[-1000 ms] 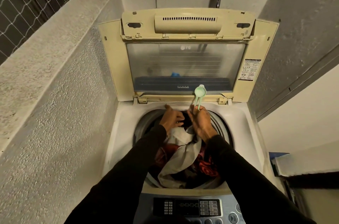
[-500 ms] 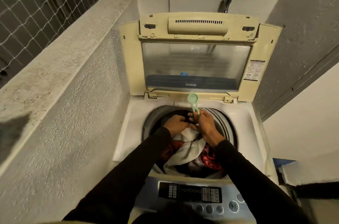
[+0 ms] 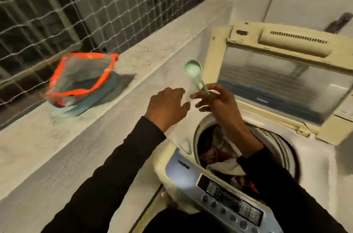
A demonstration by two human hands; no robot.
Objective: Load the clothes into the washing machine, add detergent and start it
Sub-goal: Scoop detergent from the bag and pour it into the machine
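Note:
The top-loading washing machine [image 3: 315,158] stands at the right with its cream lid [image 3: 282,72] raised. Red, white and dark clothes [image 3: 219,154] fill the drum. My right hand [image 3: 215,99] grips the handle of a pale green detergent scoop [image 3: 193,69], bowl upward, above the drum's left rim. My left hand [image 3: 168,106] hovers just left of it with fingers spread, holding nothing. An open detergent bag [image 3: 80,78] with an orange rim sits on the concrete ledge at the left.
The rough concrete ledge [image 3: 133,72] runs along the left, backed by a wire-mesh window [image 3: 95,3]. The control panel [image 3: 229,200] with buttons faces me at the bottom. A tap [image 3: 338,22] sticks out of the wall behind the lid.
Both hands have risen out of the drum and moved left toward the ledge, the scoop still in my right hand. The view has swung left, bringing the detergent bag into sight.

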